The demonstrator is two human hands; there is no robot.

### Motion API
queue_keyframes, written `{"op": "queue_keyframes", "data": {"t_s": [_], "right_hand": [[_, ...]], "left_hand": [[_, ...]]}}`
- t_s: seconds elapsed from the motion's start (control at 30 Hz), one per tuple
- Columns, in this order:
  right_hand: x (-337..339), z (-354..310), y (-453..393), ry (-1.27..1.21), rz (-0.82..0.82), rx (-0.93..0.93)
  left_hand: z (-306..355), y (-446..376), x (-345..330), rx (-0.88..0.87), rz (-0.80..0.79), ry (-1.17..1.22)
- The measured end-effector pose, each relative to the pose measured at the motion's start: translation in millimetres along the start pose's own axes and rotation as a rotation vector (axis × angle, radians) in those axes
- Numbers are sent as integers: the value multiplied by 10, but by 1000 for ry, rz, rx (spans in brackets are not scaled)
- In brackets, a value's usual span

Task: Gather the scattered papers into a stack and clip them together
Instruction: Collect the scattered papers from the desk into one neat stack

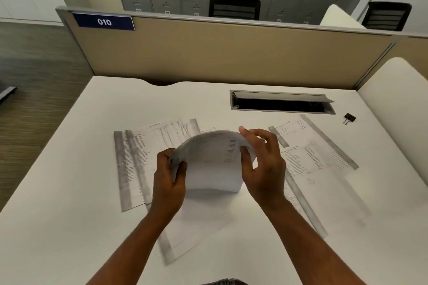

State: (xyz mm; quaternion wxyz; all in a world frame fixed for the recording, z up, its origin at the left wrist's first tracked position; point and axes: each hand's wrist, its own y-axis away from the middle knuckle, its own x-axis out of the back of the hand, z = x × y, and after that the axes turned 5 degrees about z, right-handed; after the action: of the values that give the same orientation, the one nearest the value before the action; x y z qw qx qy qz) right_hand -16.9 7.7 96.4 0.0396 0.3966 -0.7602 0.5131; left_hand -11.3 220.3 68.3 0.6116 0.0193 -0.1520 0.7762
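Both my hands hold a bowed sheaf of papers (208, 159) above the desk (69, 192).
My left hand (170, 180) and right hand (261, 164) grip its side edges; the sign (104, 22) reads "010"; the binder clip (349, 118) lies far right.

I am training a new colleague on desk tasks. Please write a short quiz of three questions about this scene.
1. True or false: the binder clip is already on the papers.
2. Which hands hold the bent sheets? A) left only B) right only C) both
3. Where do loose printed sheets still lie?

Key: 1. False, it lies alone on the desk, far right. 2. C: left hand and right hand. 3. On the desk, both sides of the hands.
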Motion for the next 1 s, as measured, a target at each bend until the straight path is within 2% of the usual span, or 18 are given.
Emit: {"op": "queue_keyframes", "data": {"t_s": [0.17, 0.37, 0.47, 0.53, 0.6, 0.8, 0.93, 1.0], "right_hand": [[47, 15, 14, 34, -36, 1], [58, -16, 19, -39, -37, -56], [32, 21, 67, -302, -39, -334], [-24, 62, 124, -454, -158, -595], [-117, 129, 226, -417, -283, -726], [-92, 59, 326, -524, -149, -762], [-203, 149, 578, -406, -309, -843], [-249, 187, 647, -398, -323, -876]], "left_hand": [[-20, 19, -30, 20, -5, 8], [-107, 34, -22, 37, -6, -36], [-125, 41, -38, 67, 3, -27], [-191, 47, -44, 100, 8, -34], [-228, 69, -47, 117, 8, -33], [-121, 107, -32, 39, 21, 20], [-289, 203, -27, 129, -33, -59], [-322, 201, -58, 166, -77, -110]]}}
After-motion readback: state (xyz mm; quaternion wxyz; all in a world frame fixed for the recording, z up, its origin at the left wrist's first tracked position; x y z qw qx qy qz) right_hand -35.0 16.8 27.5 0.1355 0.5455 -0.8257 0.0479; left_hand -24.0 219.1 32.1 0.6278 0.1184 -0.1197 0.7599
